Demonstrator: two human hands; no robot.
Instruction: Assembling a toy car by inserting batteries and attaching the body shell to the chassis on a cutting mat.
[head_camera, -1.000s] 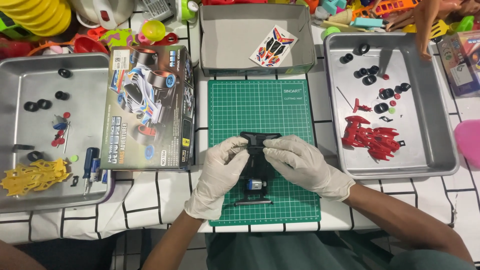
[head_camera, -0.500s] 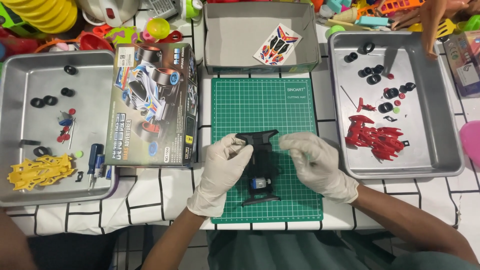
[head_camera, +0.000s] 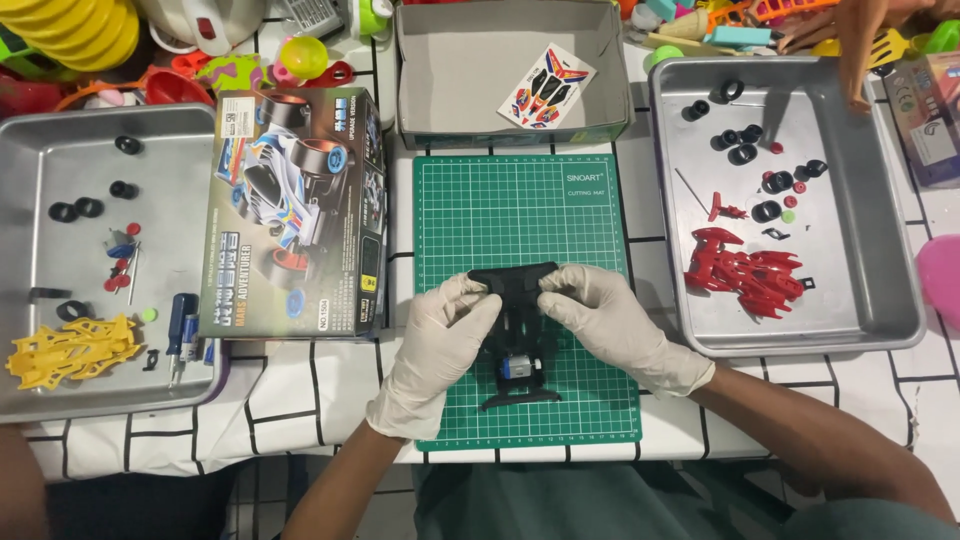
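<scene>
Black chassis (head_camera: 517, 330) between gloved hands, 2 steel trays (head_camera: 880, 250) flanking green mat (head_camera: 520, 215).

Your left hand (head_camera: 437, 345) and right hand (head_camera: 610, 325) have closed in, fingertips now pinching the black chassis (head_camera: 513, 330) top edge between them.

Two gloved hands, left hand (head_camera: 432, 345) and right hand (head_camera: 612, 322), gripping a black toy car chassis (head_camera: 513, 330) from either side over a green cutting mat (head_camera: 520, 215). Left of the mat, a printed kit box (head_camera: 295, 215); right of it, a metal tray (head_camera: 880, 300) holding a red car body (head_camera: 745, 272) and small black wheels (head_camera: 745, 152).
</scene>
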